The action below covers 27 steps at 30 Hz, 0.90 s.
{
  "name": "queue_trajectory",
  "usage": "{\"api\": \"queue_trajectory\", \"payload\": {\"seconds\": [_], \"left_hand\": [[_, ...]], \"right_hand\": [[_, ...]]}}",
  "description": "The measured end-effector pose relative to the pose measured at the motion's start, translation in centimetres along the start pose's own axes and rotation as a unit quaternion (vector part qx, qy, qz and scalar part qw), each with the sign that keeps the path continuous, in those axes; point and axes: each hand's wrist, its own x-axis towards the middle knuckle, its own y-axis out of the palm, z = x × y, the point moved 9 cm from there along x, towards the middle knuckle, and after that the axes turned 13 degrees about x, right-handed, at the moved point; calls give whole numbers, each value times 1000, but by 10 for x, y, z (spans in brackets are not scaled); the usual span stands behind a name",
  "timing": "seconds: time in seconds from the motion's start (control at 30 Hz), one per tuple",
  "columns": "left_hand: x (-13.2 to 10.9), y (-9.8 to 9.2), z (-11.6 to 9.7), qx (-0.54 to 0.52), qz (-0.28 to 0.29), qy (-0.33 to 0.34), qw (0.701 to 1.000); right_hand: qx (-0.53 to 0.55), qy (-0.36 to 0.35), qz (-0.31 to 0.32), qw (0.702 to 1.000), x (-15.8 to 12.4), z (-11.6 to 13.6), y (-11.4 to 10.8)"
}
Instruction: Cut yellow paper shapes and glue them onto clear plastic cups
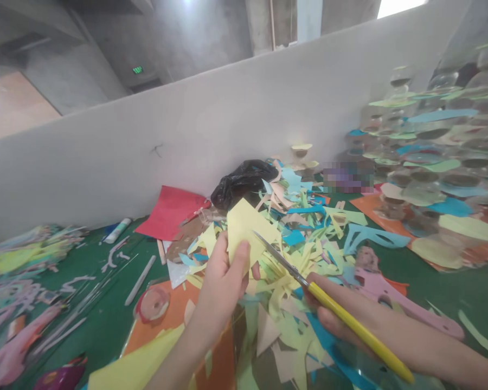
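Observation:
My left hand (pixel 223 279) pinches a pale yellow piece of paper (pixel 248 227) and holds it up over the table. My right hand (pixel 341 314) grips yellow-handled scissors (pixel 321 295). Their metal blades (pixel 274 254) reach into the right edge of the yellow paper. Both hands hover above a heap of coloured paper scraps (pixel 305 233) in yellow, blue, tan and orange.
A green table surface (pixel 106 319) carries a red sheet (pixel 168 214), a black plastic bag (pixel 242 181), a glue stick (pixel 117 230), pink cut-outs (pixel 390 295) and orange paper (pixel 162 325). A white partition wall (pixel 187 130) stands behind. Clear plastic cups (pixel 431 141) are stacked at right.

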Motion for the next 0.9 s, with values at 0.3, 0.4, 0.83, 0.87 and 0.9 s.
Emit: {"api": "queue_trajectory", "payload": {"seconds": [0.3,0.4,0.83,0.87,0.9], "left_hand": [[-2,8,-3,-13,29,-13,999],[0,8,2,-16,30,-25,999],[-9,12,3,-47,30,-86,995],[-10,11,1,-50,22,-89,995],[-11,11,0,-52,14,-87,995]], "right_hand": [[53,59,90,993,-1,3,15],[63,79,108,989,1,0,20],[68,23,116,991,-3,18,19],[75,30,130,988,-2,18,23],[78,35,135,987,-1,17,25]]}}
